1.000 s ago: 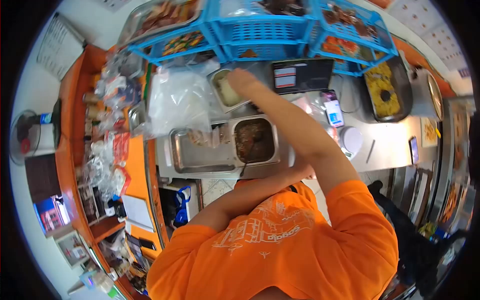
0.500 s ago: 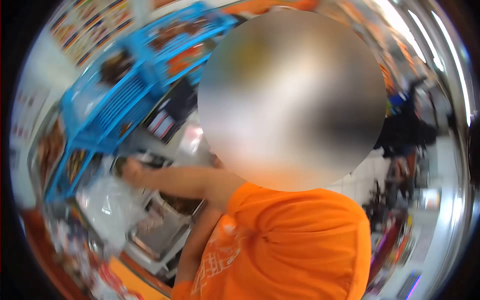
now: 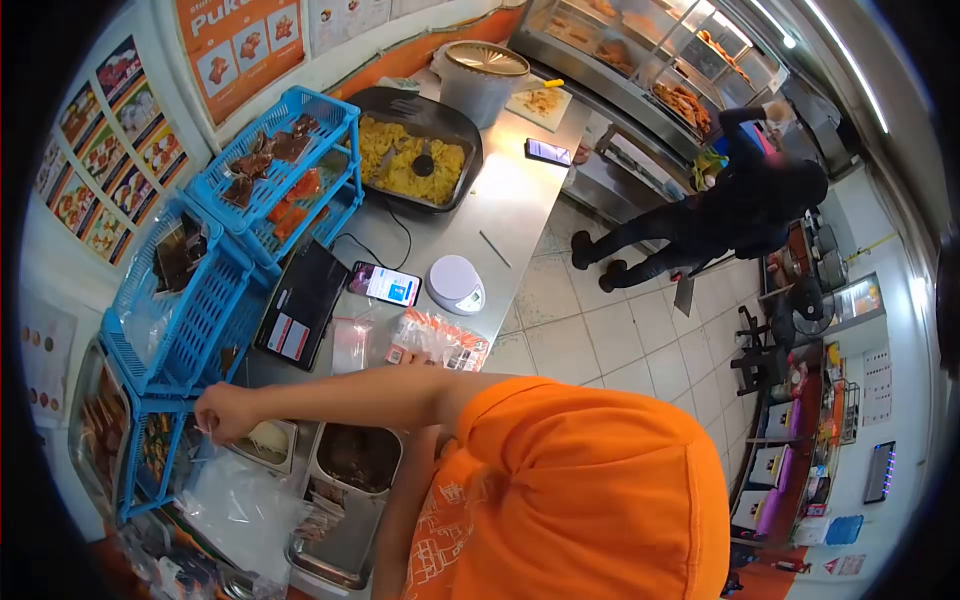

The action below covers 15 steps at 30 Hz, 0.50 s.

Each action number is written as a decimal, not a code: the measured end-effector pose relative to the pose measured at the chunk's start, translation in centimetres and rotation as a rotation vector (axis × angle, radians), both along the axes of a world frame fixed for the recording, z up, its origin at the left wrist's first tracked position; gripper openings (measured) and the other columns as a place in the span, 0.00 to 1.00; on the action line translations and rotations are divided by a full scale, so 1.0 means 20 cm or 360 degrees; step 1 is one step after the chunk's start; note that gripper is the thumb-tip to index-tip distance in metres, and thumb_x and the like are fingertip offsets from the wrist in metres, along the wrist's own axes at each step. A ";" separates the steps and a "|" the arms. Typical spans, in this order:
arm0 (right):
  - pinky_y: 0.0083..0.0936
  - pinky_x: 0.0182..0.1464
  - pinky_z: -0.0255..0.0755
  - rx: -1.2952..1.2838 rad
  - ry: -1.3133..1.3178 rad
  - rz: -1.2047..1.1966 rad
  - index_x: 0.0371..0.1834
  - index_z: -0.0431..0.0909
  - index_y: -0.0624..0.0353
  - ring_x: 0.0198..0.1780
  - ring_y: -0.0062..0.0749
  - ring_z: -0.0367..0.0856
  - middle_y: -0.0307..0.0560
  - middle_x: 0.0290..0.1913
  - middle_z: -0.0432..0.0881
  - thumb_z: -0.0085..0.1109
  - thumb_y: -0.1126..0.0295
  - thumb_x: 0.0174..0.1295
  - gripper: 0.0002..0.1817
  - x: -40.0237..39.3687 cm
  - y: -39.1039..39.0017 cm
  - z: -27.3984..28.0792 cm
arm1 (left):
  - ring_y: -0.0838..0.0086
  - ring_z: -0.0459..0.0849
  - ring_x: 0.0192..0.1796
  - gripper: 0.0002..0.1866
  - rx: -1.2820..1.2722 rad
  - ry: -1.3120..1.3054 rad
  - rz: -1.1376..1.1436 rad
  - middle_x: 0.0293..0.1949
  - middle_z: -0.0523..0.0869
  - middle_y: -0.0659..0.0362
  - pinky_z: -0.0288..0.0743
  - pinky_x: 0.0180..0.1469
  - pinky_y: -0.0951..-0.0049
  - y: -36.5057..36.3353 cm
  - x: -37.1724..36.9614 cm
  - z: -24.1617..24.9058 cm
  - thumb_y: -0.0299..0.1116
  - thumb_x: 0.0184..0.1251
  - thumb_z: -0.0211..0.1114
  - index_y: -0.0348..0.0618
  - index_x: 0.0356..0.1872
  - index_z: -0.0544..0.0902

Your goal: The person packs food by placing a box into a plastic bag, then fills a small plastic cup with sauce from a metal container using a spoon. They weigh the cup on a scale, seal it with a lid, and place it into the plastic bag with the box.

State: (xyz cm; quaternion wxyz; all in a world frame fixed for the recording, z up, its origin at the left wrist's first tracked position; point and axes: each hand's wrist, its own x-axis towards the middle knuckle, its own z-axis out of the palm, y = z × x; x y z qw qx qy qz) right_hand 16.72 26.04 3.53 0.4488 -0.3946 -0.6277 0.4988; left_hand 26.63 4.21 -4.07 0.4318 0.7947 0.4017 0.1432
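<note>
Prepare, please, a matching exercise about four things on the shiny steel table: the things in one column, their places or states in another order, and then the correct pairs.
Column one
1. Black rectangular pan
2. Round white scale
3. Orange-and-white plastic package
4. Large round grey pot

Column two
A. At the person's left hand
B. Covered by a round golden lid
C. Holds yellow food
D. Between the lit phone and a thin dark stick

Right pairs: 1-C, 2-D, 3-A, 4-B
</note>
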 end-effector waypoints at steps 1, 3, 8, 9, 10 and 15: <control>0.26 0.38 0.80 -0.0122 0.0380 0.0191 0.33 0.82 0.64 0.34 0.35 0.88 0.50 0.34 0.89 0.69 0.71 0.55 0.09 0.15 -0.13 0.25 | 0.55 0.84 0.47 0.16 0.0038 -0.0012 0.0007 0.48 0.85 0.47 0.77 0.50 0.59 0.00 0.00 -0.01 0.36 0.58 0.71 0.29 0.38 0.86; 0.24 0.38 0.79 -0.0061 0.0681 0.0506 0.34 0.81 0.63 0.35 0.27 0.86 0.47 0.37 0.89 0.61 0.69 0.68 0.08 0.48 -0.38 0.61 | 0.53 0.84 0.46 0.16 0.0106 -0.0043 0.0027 0.47 0.85 0.46 0.77 0.50 0.57 0.00 -0.01 -0.04 0.34 0.57 0.71 0.28 0.37 0.85; 0.39 0.54 0.66 0.1219 0.1087 0.0781 0.32 0.76 0.54 0.49 0.51 0.78 0.67 0.45 0.86 0.53 0.60 0.70 0.12 1.14 -1.17 1.24 | 0.47 0.83 0.45 0.15 0.0300 -0.0121 0.0027 0.44 0.84 0.43 0.76 0.51 0.54 -0.01 -0.02 -0.11 0.32 0.55 0.70 0.26 0.35 0.84; 0.39 0.54 0.64 0.1339 0.1056 0.0805 0.32 0.76 0.53 0.50 0.53 0.77 0.66 0.45 0.86 0.52 0.60 0.69 0.11 1.18 -1.26 1.30 | 0.46 0.83 0.45 0.14 0.0328 -0.0121 0.0023 0.44 0.84 0.42 0.75 0.51 0.54 -0.01 -0.02 -0.12 0.31 0.55 0.70 0.26 0.35 0.84; 0.39 0.54 0.64 0.1345 0.1056 0.0786 0.32 0.76 0.53 0.50 0.53 0.77 0.66 0.45 0.86 0.52 0.60 0.69 0.11 1.22 -1.36 1.36 | 0.45 0.83 0.45 0.14 0.0352 -0.0114 0.0013 0.44 0.84 0.42 0.75 0.51 0.53 -0.01 -0.02 -0.12 0.31 0.55 0.70 0.26 0.34 0.84; 0.38 0.65 0.75 0.1431 0.0977 0.0287 0.28 0.72 0.50 0.65 0.55 0.69 0.62 0.50 0.86 0.45 0.64 0.78 0.16 1.29 -1.59 1.41 | 0.38 0.81 0.45 0.16 0.0314 -0.0176 0.0058 0.42 0.82 0.36 0.73 0.52 0.49 -0.02 -0.03 -0.10 0.30 0.54 0.71 0.21 0.32 0.82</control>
